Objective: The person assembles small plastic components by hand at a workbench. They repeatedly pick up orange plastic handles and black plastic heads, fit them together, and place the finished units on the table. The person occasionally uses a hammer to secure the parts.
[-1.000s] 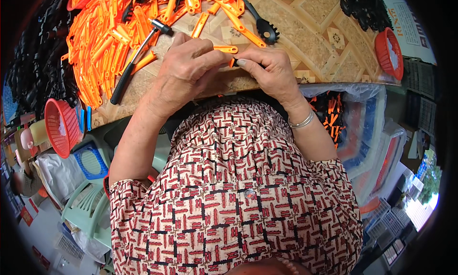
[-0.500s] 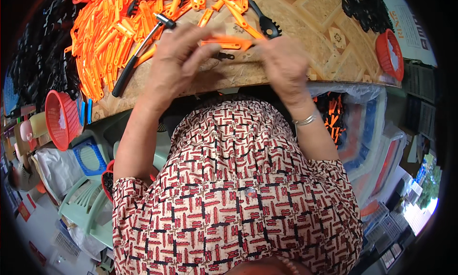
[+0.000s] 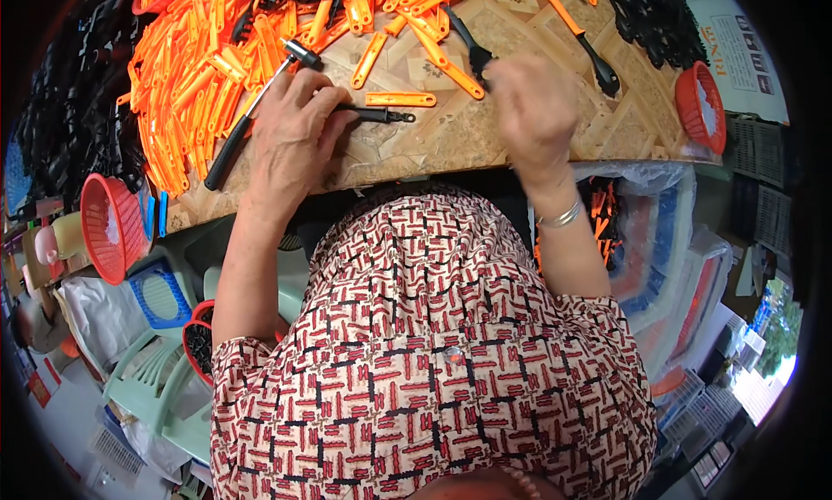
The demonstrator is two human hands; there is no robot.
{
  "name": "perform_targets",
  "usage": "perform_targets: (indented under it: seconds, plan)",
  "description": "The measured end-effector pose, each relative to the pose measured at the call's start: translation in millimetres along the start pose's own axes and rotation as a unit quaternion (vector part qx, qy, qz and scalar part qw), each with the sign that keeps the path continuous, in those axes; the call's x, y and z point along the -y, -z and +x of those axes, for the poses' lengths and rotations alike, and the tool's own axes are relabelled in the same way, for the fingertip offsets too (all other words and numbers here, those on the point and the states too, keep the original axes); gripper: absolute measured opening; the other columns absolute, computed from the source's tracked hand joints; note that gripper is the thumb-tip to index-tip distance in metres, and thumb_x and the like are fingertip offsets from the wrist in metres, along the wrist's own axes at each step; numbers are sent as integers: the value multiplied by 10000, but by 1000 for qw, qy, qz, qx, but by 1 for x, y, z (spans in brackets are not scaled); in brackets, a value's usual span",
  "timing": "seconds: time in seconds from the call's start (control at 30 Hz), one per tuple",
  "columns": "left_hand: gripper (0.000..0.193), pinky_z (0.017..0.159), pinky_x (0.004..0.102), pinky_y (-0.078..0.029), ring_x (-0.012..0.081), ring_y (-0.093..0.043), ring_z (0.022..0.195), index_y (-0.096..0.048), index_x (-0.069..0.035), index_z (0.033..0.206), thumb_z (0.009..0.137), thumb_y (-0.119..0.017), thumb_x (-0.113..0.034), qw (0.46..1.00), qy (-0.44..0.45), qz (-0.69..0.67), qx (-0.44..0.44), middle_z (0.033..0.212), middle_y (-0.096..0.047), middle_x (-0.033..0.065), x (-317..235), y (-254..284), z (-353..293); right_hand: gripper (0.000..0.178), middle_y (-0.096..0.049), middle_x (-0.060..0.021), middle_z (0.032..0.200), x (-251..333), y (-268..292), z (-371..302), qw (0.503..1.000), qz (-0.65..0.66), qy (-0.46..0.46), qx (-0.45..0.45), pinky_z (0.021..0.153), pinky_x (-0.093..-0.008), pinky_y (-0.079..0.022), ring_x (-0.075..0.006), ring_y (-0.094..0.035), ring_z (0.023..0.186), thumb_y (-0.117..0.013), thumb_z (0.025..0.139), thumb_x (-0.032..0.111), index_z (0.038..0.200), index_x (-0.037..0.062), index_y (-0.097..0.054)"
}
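My left hand (image 3: 299,123) is curled over a black utensil (image 3: 381,115) on the table, whose narrow shank with a holed tip sticks out to the right; its other end is hidden under my palm. Beside that hand lies a hammer (image 3: 232,140) with a black grip. A loose orange handle (image 3: 400,99) is just beyond the shank. My right hand (image 3: 537,110), smeared by motion, hovers by a black slotted spoon (image 3: 468,36) and covers its head. Farther right rests a black spoon (image 3: 600,74) with an orange handle fitted to it.
A big heap of orange handles (image 3: 186,75) fills the table's left side. Black utensils (image 3: 69,110) are piled at far left, and more (image 3: 654,19) at far right. Red baskets stand at the left (image 3: 113,227) and right (image 3: 700,110) edges. The table's near edge (image 3: 416,169) curves before me.
My hands have moved apart, and the orange piece between them is gone. The left is now down on the black utensil. The orange-handled spoon now shows on the table at right.
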State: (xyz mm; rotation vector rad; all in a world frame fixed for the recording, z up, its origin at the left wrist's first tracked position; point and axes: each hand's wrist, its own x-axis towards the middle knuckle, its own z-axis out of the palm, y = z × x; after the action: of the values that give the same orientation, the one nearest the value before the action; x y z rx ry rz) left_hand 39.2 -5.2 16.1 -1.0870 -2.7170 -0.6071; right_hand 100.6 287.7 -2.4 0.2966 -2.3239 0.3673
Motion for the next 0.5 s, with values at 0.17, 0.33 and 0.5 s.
perform_targets:
  seconds: [0.17, 0.33, 0.5]
  plan:
    - [229, 868, 408, -497, 310, -578, 1013, -710, -83, 1056, 857, -775, -175, 999, 30, -10, 12, 1046, -652, 84, -30, 3, 2, 53, -707, -104, 812, 56, 10, -8, 963, 240, -77, 92, 634, -394, -531, -295, -679, 693, -729, 886, 102, 884, 50, -724]
    - [206, 849, 422, -491, 318, -576, 982, -717, -53, 1019, 866, -767, -182, 992, 61, -85, 72, 997, -650, 104, -38, 7, 3, 127, -698, -151, 795, 57, 17, -13, 892, 337, -196, 227, 642, -411, -535, -335, -697, 734, -725, 914, 150, 927, 24, -736]
    - [182, 736, 364, -511, 237, -632, 818, -695, -13, 1038, 932, -734, -156, 969, 133, -187, 95, 924, -642, 83, -52, 5, 11, 204, -690, -170, 805, 60, 21, -14, 883, 324, -210, 266, 635, -374, -530, -323, -698, 724, -707, 948, 209, 1011, 19, -746]
